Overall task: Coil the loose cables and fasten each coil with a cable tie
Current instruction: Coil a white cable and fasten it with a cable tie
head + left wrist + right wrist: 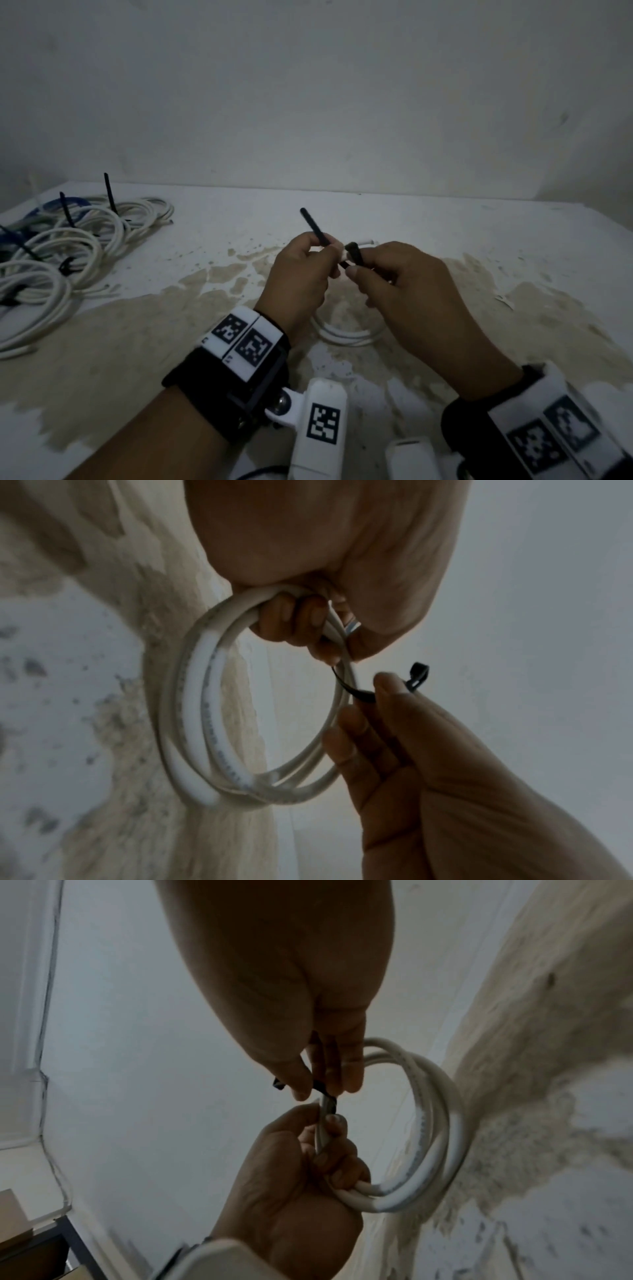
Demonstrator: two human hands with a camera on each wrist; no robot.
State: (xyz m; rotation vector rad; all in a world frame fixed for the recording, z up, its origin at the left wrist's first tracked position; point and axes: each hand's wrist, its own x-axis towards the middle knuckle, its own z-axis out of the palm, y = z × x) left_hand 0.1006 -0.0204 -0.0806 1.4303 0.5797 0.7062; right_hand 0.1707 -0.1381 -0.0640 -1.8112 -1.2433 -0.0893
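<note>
Overhead, from the head view, the left hand (296,270) and right hand (404,284) meet above the stained white tabletop (445,240), both curled; between them a black cable tie (313,226) sticks up past the left knuckles while its head end sits at the right fingertips. Only a low arc of the white cable coil (346,337) shows beneath the wrists here, and off to the left hand's far side lies a pile of tied coils (68,240) with black tie tails standing up. Looking from the left wrist, the coil (212,723) hangs as a ring of a few turns from the left hand (308,561), whose fingers (294,615) curl through and around the bundle; the right hand (428,750) pinches the tie (416,674) just beside that grip. I judge the cable light, smooth and springy, likely to spread unless held where the turns bunch, so the hold belongs right next to the tie. The tie itself looks thin, stiff and slick, best pinched near its head. From the right wrist, the strap (327,1096) is seen passing around the gathered turns just above the left fingertips (334,1121), which the other views hide; whether the tail is threaded I cannot tell.
</note>
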